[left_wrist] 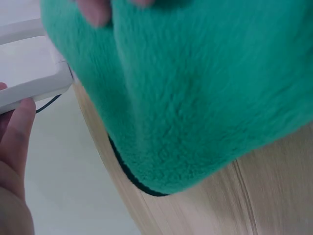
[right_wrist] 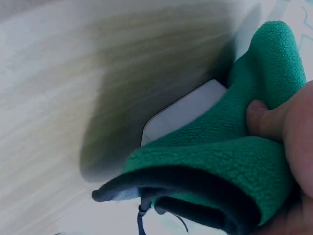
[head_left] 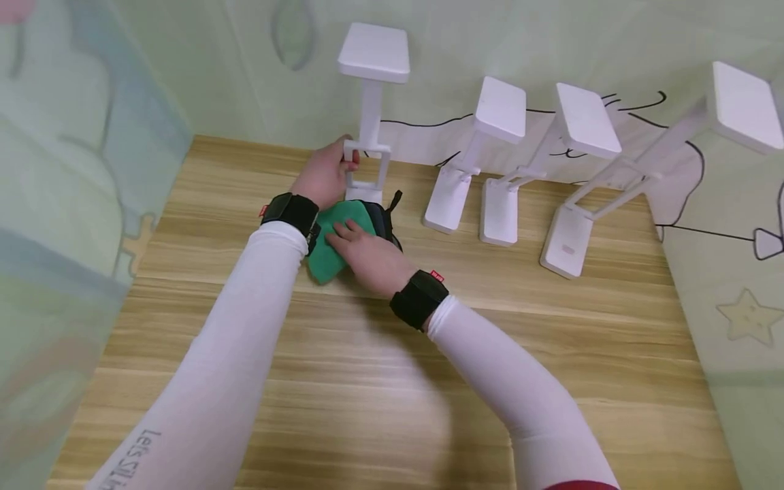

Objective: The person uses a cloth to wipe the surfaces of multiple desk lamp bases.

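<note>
At the back of the table stands a white desk lamp [head_left: 370,112] with a flat square head. My left hand [head_left: 326,171] grips one side bar of its open hinged frame; the left wrist view shows a finger against that bar [left_wrist: 36,93]. My right hand [head_left: 376,262] holds a fuzzy green cloth [head_left: 331,258] with dark edging and a thin black loop, over the lamp's base. In the right wrist view the thumb [right_wrist: 264,120] presses the folded cloth [right_wrist: 205,129]. The white base [right_wrist: 183,110] shows partly from behind it.
Three more white desk lamps stand in a row to the right: one close by [head_left: 446,201], one in the middle [head_left: 499,211] and one farthest right [head_left: 566,241]. The wooden table [head_left: 343,381] meets a printed curtain-like wall [head_left: 245,88] at its back and sides.
</note>
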`<state>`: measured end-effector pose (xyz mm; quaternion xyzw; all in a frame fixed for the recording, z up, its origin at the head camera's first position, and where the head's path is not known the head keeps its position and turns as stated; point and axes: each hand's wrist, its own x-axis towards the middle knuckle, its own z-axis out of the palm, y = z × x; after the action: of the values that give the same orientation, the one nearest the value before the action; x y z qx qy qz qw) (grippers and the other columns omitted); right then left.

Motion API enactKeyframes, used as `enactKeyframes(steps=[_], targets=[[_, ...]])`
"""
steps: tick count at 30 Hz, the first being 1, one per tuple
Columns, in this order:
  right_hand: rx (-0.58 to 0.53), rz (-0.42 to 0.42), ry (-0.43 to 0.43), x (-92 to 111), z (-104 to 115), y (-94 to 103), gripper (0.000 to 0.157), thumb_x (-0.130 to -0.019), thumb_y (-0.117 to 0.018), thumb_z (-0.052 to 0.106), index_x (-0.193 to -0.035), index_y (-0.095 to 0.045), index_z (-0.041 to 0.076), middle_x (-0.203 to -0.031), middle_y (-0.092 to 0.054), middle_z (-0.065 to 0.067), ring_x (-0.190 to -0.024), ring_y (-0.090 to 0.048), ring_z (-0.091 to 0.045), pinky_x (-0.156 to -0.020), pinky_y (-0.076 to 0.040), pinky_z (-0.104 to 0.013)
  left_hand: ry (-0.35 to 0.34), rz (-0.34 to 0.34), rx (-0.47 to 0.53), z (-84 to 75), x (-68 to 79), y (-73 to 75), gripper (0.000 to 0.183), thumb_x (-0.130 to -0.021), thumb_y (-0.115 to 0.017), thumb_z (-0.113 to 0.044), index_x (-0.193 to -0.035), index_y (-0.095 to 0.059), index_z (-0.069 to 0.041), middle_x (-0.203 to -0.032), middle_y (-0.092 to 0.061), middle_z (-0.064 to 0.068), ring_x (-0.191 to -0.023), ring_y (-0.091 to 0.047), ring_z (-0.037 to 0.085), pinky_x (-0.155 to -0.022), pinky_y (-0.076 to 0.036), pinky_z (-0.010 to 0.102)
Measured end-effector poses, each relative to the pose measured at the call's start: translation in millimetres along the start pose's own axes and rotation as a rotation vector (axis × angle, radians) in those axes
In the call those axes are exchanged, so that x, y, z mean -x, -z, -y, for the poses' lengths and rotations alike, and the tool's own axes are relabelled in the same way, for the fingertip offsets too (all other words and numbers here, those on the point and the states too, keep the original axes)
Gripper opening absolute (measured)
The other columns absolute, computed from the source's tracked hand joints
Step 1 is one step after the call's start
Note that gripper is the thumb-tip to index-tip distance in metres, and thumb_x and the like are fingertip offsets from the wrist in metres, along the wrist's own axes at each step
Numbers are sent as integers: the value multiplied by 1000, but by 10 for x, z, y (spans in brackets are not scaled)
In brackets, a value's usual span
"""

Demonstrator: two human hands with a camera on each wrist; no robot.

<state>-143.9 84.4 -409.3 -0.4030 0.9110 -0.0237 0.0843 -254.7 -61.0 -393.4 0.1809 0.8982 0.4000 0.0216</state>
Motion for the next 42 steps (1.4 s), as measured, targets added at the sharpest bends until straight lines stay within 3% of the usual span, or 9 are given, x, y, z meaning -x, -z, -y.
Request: enactKeyframes(steps=[9,21,30,42], targets=[[-42,-59,-81,-151,-248,-38,50,-100,-55,1,-148,-42,6,-154,-37,-14,-141,-28,-31,-111,-35,-42,-18,-4,0,-16,17,-16,9,-103,-42,1,-108,-49,-3,-101,-58,10,-100,-58,20,-91,-47,35],[-77,-31,-156,21,-348,-2,47,-103,-45,0,-150,-39,4,-155,-34,-17,-142,-23,-33,-112,-33,-44,3,24,37,-12,4,-4,9,-104,-41,0,-110,-47,-3,-107,-58,10,-108,-59,19,-94,-48,33],[-56,20,-165,241,-303,52,49,-101,-46,-3,-149,-39,3,-155,-33,-18,-141,-25,-35,-109,-37,-44,-17,9,20,38,-10,5,9,-104,-42,1,-110,-48,-2,-107,-59,11,-107,-60,20,-94,-49,35],[80,39,-82,426,-25,31,48,-100,-55,0,-147,-44,4,-150,-42,-18,-136,-35,-36,-101,-46,-42,20,3,-24,22,15,19,10,-104,-42,1,-109,-48,-4,-104,-58,9,-102,-57,19,-93,-47,36]])
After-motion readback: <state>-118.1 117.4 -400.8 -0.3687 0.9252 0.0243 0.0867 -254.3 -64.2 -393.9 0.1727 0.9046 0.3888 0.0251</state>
